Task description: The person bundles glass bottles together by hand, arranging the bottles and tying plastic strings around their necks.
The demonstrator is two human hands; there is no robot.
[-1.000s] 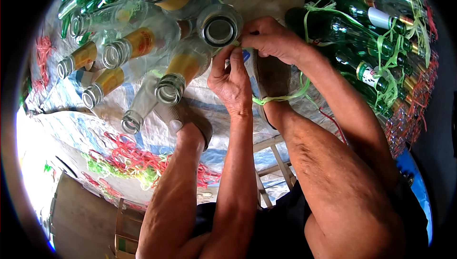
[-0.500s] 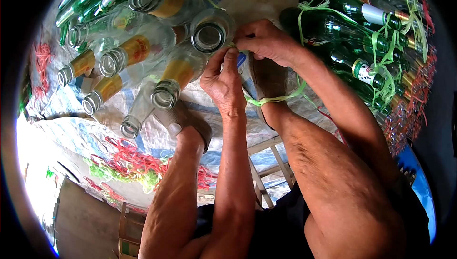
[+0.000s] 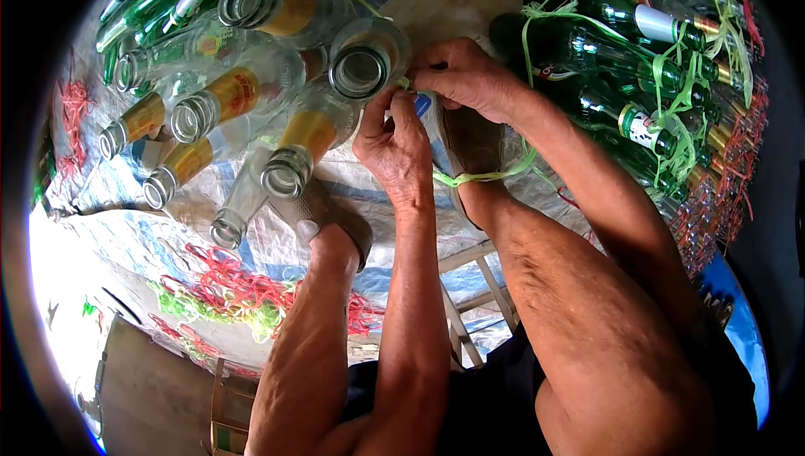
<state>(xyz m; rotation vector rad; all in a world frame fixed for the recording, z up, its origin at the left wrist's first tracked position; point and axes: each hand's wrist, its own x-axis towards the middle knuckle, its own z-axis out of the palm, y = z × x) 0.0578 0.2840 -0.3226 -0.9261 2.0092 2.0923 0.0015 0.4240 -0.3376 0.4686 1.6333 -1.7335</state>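
My left hand (image 3: 392, 141) is closed in a pinch, thumb against fingers, on a light-green plastic string (image 3: 403, 83) beside the nearest clear bottle (image 3: 359, 70). Close by on the right, my right hand (image 3: 471, 78) has its fingers curled in at the same string; the fingertips are partly hidden. Several clear glass bottles with gold labels, such as this labelled bottle (image 3: 226, 104), lie bunched with their mouths toward me. A stretch of string runs across the far side of the bunch. Under my hands a small blue patch (image 3: 423, 104) shows.
Green bottles (image 3: 604, 53) tied with light-green string lie at the right, and more green bottles (image 3: 142, 24) at the far left. Tangled red and green string (image 3: 239, 288) lies on the woven sheet (image 3: 386, 242). My shod feet stand near the bunch; string loops by my right ankle.
The clear bottles have shifted slightly left and toward me in view. Both hands remain together at the string, with my right hand moved a little to the left.
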